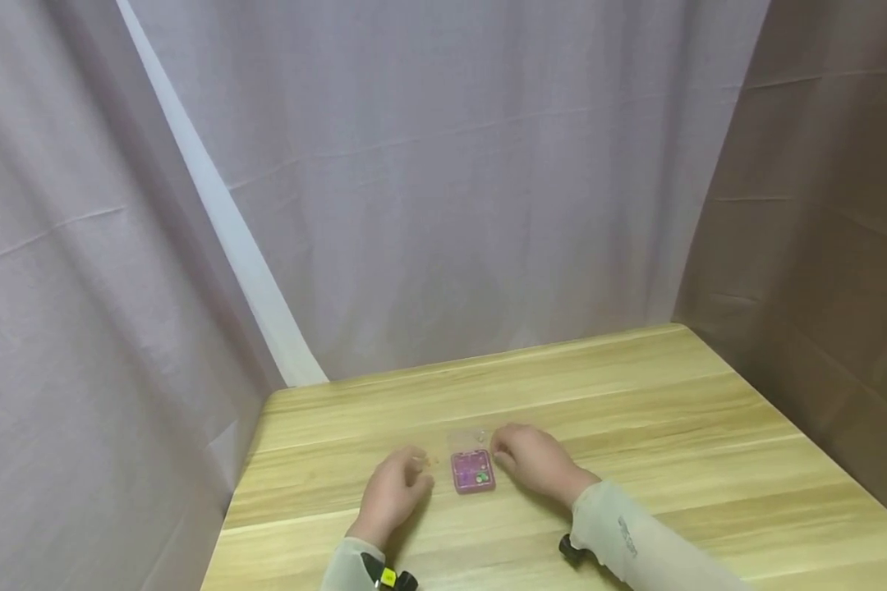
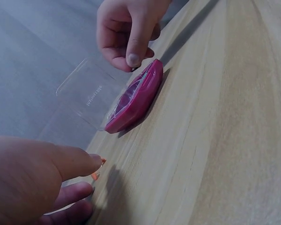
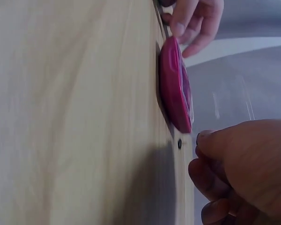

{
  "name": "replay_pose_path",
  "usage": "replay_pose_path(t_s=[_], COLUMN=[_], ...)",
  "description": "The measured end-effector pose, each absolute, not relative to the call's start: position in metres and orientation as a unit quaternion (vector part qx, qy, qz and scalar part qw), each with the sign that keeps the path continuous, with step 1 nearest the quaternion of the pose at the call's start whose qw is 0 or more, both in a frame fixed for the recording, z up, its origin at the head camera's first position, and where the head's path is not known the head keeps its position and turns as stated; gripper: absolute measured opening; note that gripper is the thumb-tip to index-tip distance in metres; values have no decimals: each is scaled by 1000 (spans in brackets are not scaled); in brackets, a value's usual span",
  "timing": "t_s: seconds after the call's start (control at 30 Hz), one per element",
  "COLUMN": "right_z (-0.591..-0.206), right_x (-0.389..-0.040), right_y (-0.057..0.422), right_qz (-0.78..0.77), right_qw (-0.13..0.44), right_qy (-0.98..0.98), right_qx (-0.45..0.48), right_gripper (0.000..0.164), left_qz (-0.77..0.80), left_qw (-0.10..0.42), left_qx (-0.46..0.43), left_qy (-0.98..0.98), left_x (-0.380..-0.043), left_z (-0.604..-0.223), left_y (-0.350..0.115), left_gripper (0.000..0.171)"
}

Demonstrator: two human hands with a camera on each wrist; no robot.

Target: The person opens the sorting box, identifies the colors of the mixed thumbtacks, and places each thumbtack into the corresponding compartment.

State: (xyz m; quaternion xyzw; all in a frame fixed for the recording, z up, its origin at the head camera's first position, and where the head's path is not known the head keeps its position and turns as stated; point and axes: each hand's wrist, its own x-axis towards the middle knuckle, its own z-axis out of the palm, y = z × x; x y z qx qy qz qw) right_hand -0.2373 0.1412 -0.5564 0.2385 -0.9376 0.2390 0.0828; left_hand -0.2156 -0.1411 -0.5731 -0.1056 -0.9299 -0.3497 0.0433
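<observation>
A small pink-purple case (image 1: 474,472) lies on the table between the hands, its clear lid (image 2: 91,91) raised open. Small green and yellowish pieces (image 1: 482,476) sit in its lower right part. To its left, my left hand (image 1: 393,491) is low over the tabletop, thumb and fingers apart. Tiny orange pieces (image 2: 95,176) lie by those fingertips. My right hand (image 1: 532,460) is at the case's right side, thumb and forefinger together; a small dark piece (image 2: 134,69) shows at their tips. Below that hand, a tiny black piece (image 3: 179,144) is on the table.
The wood-grain table (image 1: 636,394) carries the case and loose bits. Grey-pink curtains (image 1: 451,205) hang behind and on both sides, with a pale gap (image 1: 229,222) at left. Black straps or devices (image 1: 572,550) are on the wrists.
</observation>
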Motion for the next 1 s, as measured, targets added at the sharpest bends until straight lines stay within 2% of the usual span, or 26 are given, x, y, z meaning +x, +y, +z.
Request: replay_pose_path(t_s=[0.2, 0.43, 0.73, 1.0], right_z=[-553, -560, -567, -567], right_x=[-234, -236, -236, -243], right_y=[129, 122, 124, 135], right_qz=[235, 240, 243, 254], right_qw=[96, 86, 94, 111], right_qy=[-937, -931, -928, -929], right_qx=[240, 260, 266, 245], right_gripper=[5, 5, 11, 9], left_qz=[-353, -351, -350, -344], left_qw=[49, 47, 46, 54], left_qx=[-110, -108, -110, -115], left_qy=[-928, -929, -929, -930], left_x=[-218, -219, -216, -218], left_z=[-574, -574, -576, -574], left_y=[-141, -140, -140, -141], left_gripper=[42, 39, 38, 37])
